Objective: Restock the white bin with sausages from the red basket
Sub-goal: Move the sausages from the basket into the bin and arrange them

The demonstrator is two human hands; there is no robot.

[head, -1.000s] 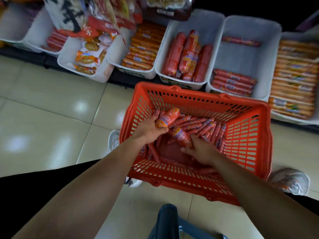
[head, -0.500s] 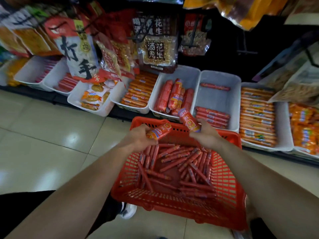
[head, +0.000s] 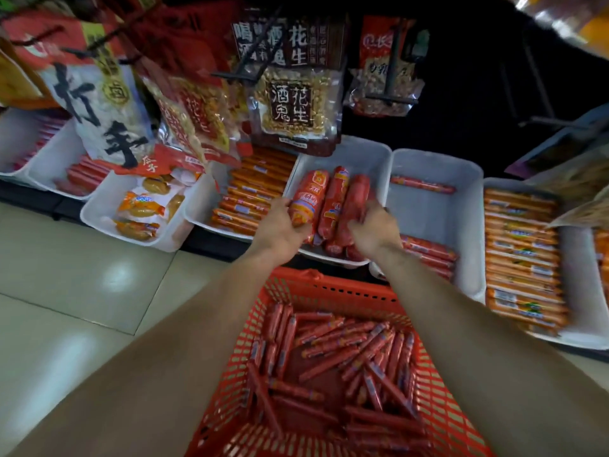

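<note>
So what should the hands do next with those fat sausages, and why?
Probably let go and lay them down flat. Both the left hand and the right hand are already inside the white bin, each with a grip on a fat sausage beside the ones lying there. The red basket below holds many thin sausages, so going back for more would follow.

This is a shop, at the snack and sausage section of a grocery aisle. A row of white bins (head: 342, 159) sits low by the tiled floor (head: 82, 275), each stocked with one kind of packaged sausage, laid in neat rows. Above them, printed bags of peanuts (head: 293, 103) and other snacks hang from display hooks (head: 389, 99). A red shopping basket (head: 329, 291) full of thin wrapped sausages stands on the floor in front.
</note>
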